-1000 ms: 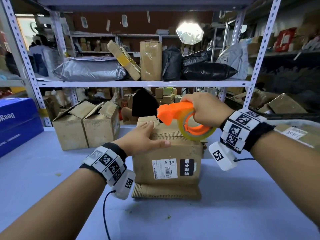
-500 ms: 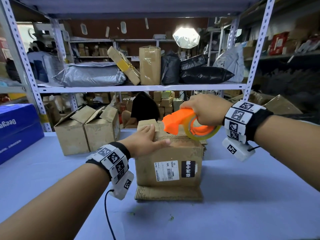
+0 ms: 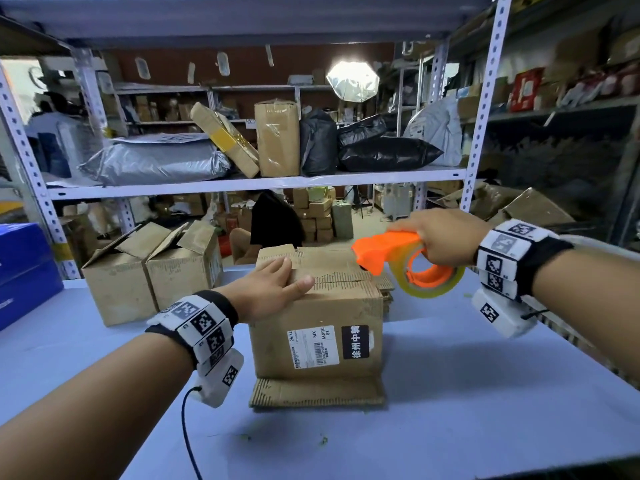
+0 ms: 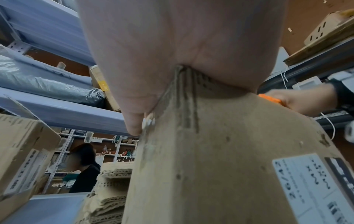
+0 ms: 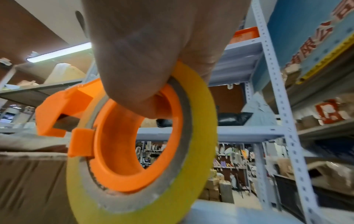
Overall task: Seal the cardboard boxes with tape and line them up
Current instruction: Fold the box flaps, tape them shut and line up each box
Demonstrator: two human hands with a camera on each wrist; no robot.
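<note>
A brown cardboard box (image 3: 317, 337) with a white label stands mid-table on a flat piece of cardboard (image 3: 317, 393). My left hand (image 3: 273, 289) lies flat on its closed top flaps, fingers straight, pressing them down; the left wrist view shows the palm (image 4: 172, 53) on the box edge (image 4: 220, 151). My right hand (image 3: 440, 237) grips an orange tape dispenser (image 3: 388, 252) with a yellowish tape roll (image 3: 433, 282), held just off the box's top right corner. In the right wrist view the fingers curl through the dispenser ring (image 5: 134, 144), and the box (image 5: 28, 174) is at lower left.
Two open cardboard boxes (image 3: 152, 275) stand at the table's back left, and a blue box (image 3: 24, 268) at the far left. Metal shelving (image 3: 242, 183) with parcels and bags rises behind the table. More flattened cardboard (image 3: 388, 289) lies behind the box. A seated person (image 3: 273, 226) is beyond the shelf.
My right hand has carried the tape dispenser rightwards, from over the box top to just beyond its right edge. The left hand stays pressed on the flaps.
</note>
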